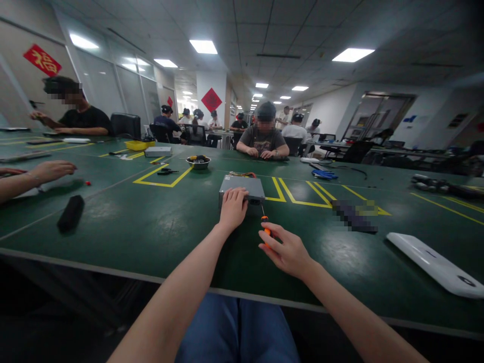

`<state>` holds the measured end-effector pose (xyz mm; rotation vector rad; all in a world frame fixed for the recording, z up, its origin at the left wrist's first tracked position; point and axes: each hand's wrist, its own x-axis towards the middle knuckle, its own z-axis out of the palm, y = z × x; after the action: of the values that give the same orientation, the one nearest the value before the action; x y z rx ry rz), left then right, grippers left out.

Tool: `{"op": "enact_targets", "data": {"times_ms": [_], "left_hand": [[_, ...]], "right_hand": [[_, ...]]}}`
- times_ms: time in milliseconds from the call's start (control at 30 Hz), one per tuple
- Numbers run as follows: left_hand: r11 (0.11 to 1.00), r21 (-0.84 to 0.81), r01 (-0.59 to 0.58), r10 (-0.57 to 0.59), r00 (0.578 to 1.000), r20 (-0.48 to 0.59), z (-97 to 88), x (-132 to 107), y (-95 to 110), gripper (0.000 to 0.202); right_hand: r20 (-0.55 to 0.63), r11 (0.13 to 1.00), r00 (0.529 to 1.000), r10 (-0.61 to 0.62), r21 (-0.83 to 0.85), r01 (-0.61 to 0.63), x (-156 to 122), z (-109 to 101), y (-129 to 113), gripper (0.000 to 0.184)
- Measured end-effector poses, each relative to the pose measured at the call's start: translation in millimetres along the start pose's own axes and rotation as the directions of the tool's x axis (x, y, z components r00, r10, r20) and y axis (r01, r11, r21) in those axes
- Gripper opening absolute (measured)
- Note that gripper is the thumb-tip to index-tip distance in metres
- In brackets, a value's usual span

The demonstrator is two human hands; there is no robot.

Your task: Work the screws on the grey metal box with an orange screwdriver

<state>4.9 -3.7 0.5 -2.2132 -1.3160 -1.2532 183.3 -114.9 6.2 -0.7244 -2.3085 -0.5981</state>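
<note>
A grey metal computer power supply sits on the green table straight in front of me, with coloured wires at its far side. My left hand steadies it, fingers over the top and palm against the near side. In my right hand is a screwdriver with an orange and black handle, gripped between thumb and fingers. Its thin shaft points up at the right end of the power supply's near face. Whether the tip touches a screw there is too small to tell.
Around lie a metal bowl of tools, a black block, a white oblong device, a blurred dark item and blue cable. Another person's hand reaches in at left. A person sits opposite.
</note>
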Motion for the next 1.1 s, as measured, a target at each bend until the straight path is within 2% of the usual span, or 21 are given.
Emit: {"op": "enact_targets", "data": {"times_ms": [167, 400, 533, 667, 733, 867, 933, 1100], "left_hand": [[1.000, -0.001, 0.002, -0.002, 1.000, -0.002, -2.2, 0.4, 0.7, 0.024], [1.000, 0.003, 0.001, -0.001, 1.000, 0.005, -0.5, -0.2, -0.1, 0.025], [1.000, 0.000, 0.002, -0.002, 1.000, 0.004, -0.5, -0.8, 0.1, 0.024], [1.000, -0.001, 0.001, -0.001, 1.000, 0.009, -1.2, -0.8, 0.1, 0.025], [1.000, -0.002, -0.002, 0.002, 1.000, 0.009, -0.8, -0.7, -0.2, 0.025], [1.000, -0.005, -0.004, 0.004, 1.000, 0.001, 1.2, -0.5, -1.0, 0.025], [1.000, -0.004, -0.004, 0.004, 1.000, -0.002, 2.0, -0.6, -1.2, 0.024], [1.000, -0.001, 0.001, -0.001, 1.000, 0.000, 1.2, -0.5, -0.5, 0.024]], "right_hand": [[0.050, 0.993, 0.997, 0.050, 0.102, -0.055, -2.3, -5.3, 0.4, 0.031], [-0.126, 0.990, 0.987, 0.098, 0.116, -0.083, -0.6, 0.8, 1.6, 0.025], [-0.044, 0.994, 0.997, 0.066, 0.094, -0.062, -0.8, -0.3, -0.3, 0.022], [0.083, 0.993, 0.996, 0.033, 0.109, -0.042, -2.1, -4.4, 0.3, 0.029], [0.076, 0.991, 0.997, 0.027, 0.130, -0.036, -2.3, -4.1, 1.1, 0.031], [-0.058, 0.988, 0.997, 0.051, 0.146, -0.042, -1.2, 0.6, 0.8, 0.028], [-0.087, 0.985, 0.993, 0.074, 0.162, -0.059, -0.7, 2.4, -0.3, 0.027], [0.063, 0.993, 0.997, 0.034, 0.107, -0.040, -0.9, -0.2, -2.4, 0.028]]}}
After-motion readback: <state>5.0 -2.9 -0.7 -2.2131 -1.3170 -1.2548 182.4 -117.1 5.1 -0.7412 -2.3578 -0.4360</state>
